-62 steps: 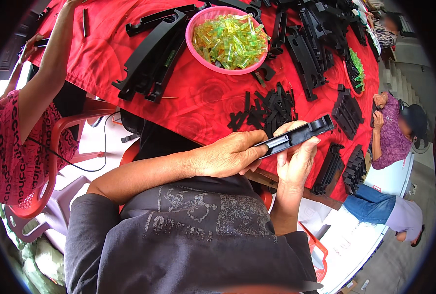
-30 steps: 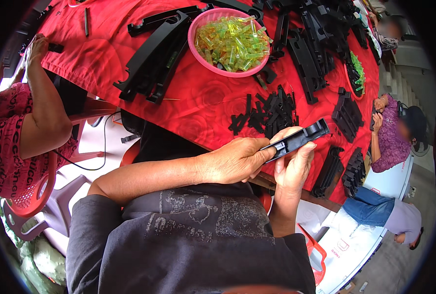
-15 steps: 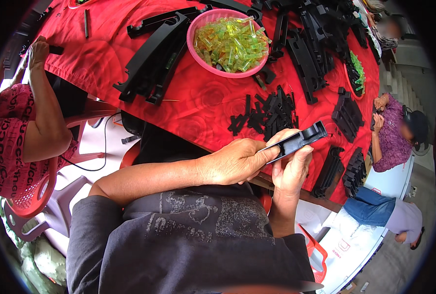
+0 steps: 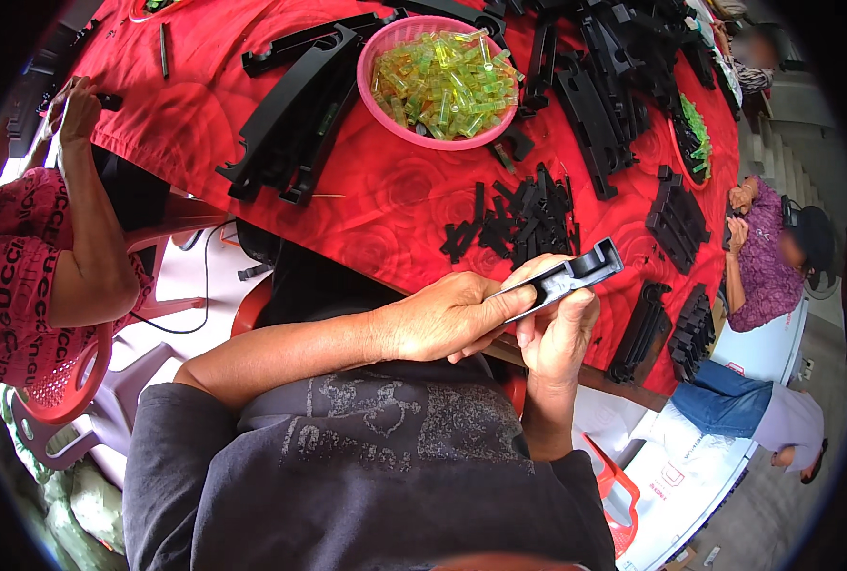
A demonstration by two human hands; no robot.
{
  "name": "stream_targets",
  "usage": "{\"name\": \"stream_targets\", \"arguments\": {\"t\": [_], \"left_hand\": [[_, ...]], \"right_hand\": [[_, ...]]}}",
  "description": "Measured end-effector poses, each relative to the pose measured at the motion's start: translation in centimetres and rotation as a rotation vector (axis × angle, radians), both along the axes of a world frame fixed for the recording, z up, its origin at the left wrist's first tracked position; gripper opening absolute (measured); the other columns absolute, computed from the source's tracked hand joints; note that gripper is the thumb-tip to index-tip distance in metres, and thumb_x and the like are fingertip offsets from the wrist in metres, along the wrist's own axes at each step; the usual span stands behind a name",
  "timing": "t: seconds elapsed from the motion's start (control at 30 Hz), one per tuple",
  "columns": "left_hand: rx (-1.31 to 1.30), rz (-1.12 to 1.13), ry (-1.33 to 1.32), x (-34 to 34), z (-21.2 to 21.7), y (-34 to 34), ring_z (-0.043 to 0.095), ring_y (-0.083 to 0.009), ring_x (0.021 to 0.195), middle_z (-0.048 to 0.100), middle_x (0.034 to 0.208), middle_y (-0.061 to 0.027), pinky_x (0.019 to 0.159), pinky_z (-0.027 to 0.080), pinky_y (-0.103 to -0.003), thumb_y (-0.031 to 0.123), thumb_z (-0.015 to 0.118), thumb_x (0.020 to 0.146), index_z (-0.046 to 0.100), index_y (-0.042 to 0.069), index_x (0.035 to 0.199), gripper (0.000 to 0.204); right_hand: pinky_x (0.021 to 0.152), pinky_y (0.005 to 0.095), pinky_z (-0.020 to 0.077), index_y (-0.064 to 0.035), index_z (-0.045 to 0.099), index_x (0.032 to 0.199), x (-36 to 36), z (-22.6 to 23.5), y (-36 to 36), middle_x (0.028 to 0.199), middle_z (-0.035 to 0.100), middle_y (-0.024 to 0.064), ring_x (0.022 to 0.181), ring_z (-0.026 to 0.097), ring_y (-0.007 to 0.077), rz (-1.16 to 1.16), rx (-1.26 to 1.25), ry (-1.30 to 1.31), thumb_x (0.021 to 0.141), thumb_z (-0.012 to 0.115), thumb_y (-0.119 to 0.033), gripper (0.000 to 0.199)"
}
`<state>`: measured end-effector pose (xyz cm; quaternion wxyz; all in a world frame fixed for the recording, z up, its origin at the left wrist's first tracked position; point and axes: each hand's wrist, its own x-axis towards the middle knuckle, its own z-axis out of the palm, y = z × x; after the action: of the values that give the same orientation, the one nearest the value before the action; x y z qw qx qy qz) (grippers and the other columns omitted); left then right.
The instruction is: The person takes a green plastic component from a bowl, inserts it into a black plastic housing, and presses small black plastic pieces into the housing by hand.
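Note:
Both of my hands hold a black plastic spirit-level housing (image 4: 576, 273) over the near edge of the table. It is a narrow hollow shell with a rounded notch towards its upper right end. My left hand (image 4: 447, 314) grips the lower left end, thumb pressed along the inside. Beneath and beside it, my right hand (image 4: 558, 341) pinches the shell between thumb and fingers; some of its fingers are hidden behind the part. Just beyond lies a loose heap of small black plastic strips (image 4: 514, 221). Farther off stands a pink bowl (image 4: 364, 81) full of yellow-green clear vials (image 4: 447, 84).
A red cloth (image 4: 376, 214) covers the table. Long black housings (image 4: 295, 114) lie left of the bowl, with more piled at far right. Stacked black parts (image 4: 640, 331) sit near the right edge. Co-workers sit left (image 4: 80, 238) and right (image 4: 764, 243).
My hands and the housing have shifted slightly left, and the housing is tilted a little differently. The left co-worker's hands have moved slightly.

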<state>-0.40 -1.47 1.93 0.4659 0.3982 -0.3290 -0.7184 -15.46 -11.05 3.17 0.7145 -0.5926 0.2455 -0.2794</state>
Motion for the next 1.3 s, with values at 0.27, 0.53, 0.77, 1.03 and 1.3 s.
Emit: {"name": "stream_targets", "arguments": {"t": [0.27, 0.53, 0.77, 1.03, 1.3], "left_hand": [[-0.011, 0.011, -0.031, 0.3, 1.0, 0.6, 0.053, -0.0098, 0.047, 0.050, 0.051, -0.0007, 0.049, 0.044, -0.028, 0.052, 0.035, 0.106, 0.067, 0.001, 0.083, 0.065], [0.039, 0.046, 0.024, -0.1, 1.1, 0.4, 0.050, -0.0093, 0.046, 0.049, 0.052, -0.0010, 0.047, 0.042, -0.028, 0.046, 0.038, 0.107, 0.068, 0.000, 0.086, 0.058], [0.000, -0.037, 0.003, 0.0, 0.4, -0.9, 0.051, -0.0078, 0.053, 0.052, 0.064, -0.0003, 0.053, 0.044, -0.025, 0.048, 0.035, 0.108, 0.063, 0.000, 0.094, 0.056], [-0.102, -0.053, -0.035, -0.1, 0.8, -1.0, 0.058, -0.0098, 0.065, 0.057, 0.074, -0.0024, 0.063, 0.050, -0.027, 0.047, 0.037, 0.108, 0.056, 0.000, 0.109, 0.051], [-0.110, 0.019, -0.063, 0.2, 1.4, -1.3, 0.061, -0.0115, 0.063, 0.059, 0.073, -0.0045, 0.061, 0.053, -0.029, 0.039, 0.040, 0.109, 0.058, -0.002, 0.107, 0.045]], "right_hand": [[0.041, 0.0177, 0.0338, 0.0066, 0.058, 0.100, 0.2, 0.4, 0.6, 0.083, 0.066, 0.0127, 0.048, 0.047, 0.0047, 0.017, -0.024, -0.010, 0.101, 0.047, -0.057, 0.064], [0.041, 0.0178, 0.0312, 0.0047, 0.056, 0.105, -0.1, 0.7, 0.8, 0.089, 0.066, 0.0152, 0.049, 0.044, 0.0039, 0.031, -0.098, 0.089, 0.100, 0.044, -0.060, 0.066], [0.043, 0.0195, 0.0323, 0.0015, 0.056, 0.107, -0.8, -0.7, -0.3, 0.087, 0.064, 0.0147, 0.053, 0.047, 0.0079, -0.065, -0.019, 0.029, 0.101, 0.042, -0.061, 0.065], [0.043, 0.0206, 0.0302, -0.0006, 0.055, 0.097, -0.4, 0.3, -1.3, 0.084, 0.062, 0.0145, 0.052, 0.044, 0.0089, -0.045, -0.065, -0.036, 0.099, 0.040, -0.067, 0.068], [0.043, 0.0204, 0.0329, -0.0005, 0.055, 0.100, 0.0, 0.4, -1.2, 0.086, 0.062, 0.0142, 0.055, 0.047, 0.0089, -0.055, -0.091, -0.030, 0.100, 0.042, -0.063, 0.064]]}}
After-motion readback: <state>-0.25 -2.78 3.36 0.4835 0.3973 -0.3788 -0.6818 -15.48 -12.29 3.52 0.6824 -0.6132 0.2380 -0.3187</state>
